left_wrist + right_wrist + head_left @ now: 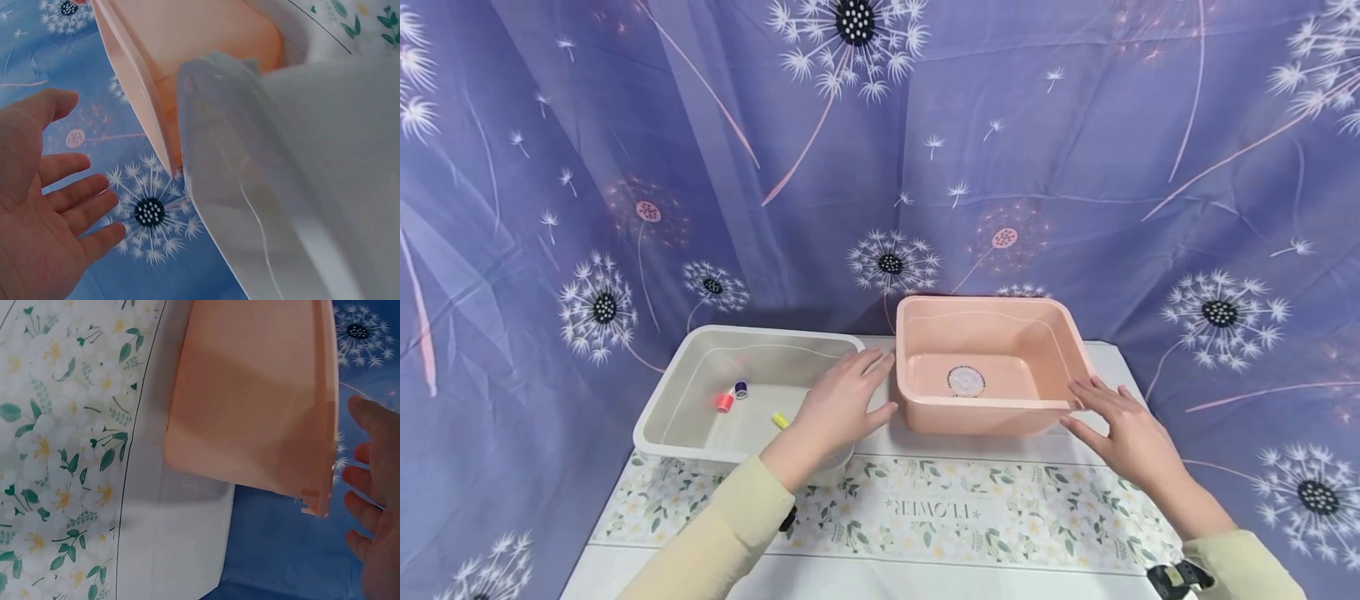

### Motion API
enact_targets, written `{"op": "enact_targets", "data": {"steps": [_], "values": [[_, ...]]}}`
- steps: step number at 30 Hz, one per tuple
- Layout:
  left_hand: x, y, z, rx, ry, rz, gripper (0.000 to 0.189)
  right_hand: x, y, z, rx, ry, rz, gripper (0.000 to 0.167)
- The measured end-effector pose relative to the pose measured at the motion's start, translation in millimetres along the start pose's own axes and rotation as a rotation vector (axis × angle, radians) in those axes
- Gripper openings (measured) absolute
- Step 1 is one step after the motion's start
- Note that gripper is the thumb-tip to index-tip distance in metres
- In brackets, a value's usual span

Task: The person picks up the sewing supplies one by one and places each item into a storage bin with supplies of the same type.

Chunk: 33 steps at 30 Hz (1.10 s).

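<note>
My left hand hangs over the right end of a grey plastic bin, fingers loosely spread and holding nothing. In the left wrist view that palm shows bare, beside the bin rims. Inside the grey bin lie a small red spool, a dark blue spool and a yellow piece partly hidden by my left arm. My right hand is at the front right corner of a pink bin, fingers relaxed, fingertips close to its rim. A pale disc ringed with small dots lies in the pink bin.
Both bins stand side by side on a white table with a floral runner along its front. Behind and around the table hangs a purple-blue dandelion curtain. Dark straps sit at my wrists.
</note>
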<state>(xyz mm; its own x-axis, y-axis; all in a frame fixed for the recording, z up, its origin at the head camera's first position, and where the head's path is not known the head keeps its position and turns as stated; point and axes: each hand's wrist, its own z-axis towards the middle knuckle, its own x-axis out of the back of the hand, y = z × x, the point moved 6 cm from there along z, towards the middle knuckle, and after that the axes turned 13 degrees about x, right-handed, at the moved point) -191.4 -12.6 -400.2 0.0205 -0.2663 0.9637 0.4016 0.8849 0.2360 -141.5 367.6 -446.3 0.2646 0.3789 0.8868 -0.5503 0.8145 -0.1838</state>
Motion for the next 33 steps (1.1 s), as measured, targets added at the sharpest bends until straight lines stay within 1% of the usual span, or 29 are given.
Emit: {"op": "enact_targets", "data": {"steps": [2,6,9,12,17,19,24,33], "values": [[0.9,-6.8,-6.0,0.017,0.005,0.009,0.069,1.4,-1.8,-1.6,-0.013,0.003,0.009,0.062],[2.9,-20.0,-18.0,0.034,0.045,-0.003,0.07,4.1,-4.8,-4.9,-0.034,0.015,0.021,0.064],[5.6,-29.4,-26.9,0.026,0.093,-0.024,0.069,5.2,-6.1,-7.2,-0.044,0.009,0.029,0.065],[8.2,-40.3,-35.6,0.028,0.127,-0.021,0.069,5.9,-6.5,-9.7,-0.051,-0.014,0.038,0.068],[11.4,-59.8,-49.2,0.073,0.128,0.013,0.069,6.5,-5.5,-17.3,-0.066,-0.055,0.036,0.072],[13.0,-67.3,-55.0,0.091,0.132,0.011,0.068,6.4,-5.0,-20.5,-0.072,-0.061,0.027,0.073],[15.6,-85.2,-68.4,0.125,0.164,0.001,0.068,5.1,-4.0,-27.8,-0.096,-0.07,0.016,0.076],[17.2,-116.9,-88.9,0.217,0.165,0.012,0.069,-0.1,-3.4,-36.4,-0.155,-0.095,0.014,0.077]]}}
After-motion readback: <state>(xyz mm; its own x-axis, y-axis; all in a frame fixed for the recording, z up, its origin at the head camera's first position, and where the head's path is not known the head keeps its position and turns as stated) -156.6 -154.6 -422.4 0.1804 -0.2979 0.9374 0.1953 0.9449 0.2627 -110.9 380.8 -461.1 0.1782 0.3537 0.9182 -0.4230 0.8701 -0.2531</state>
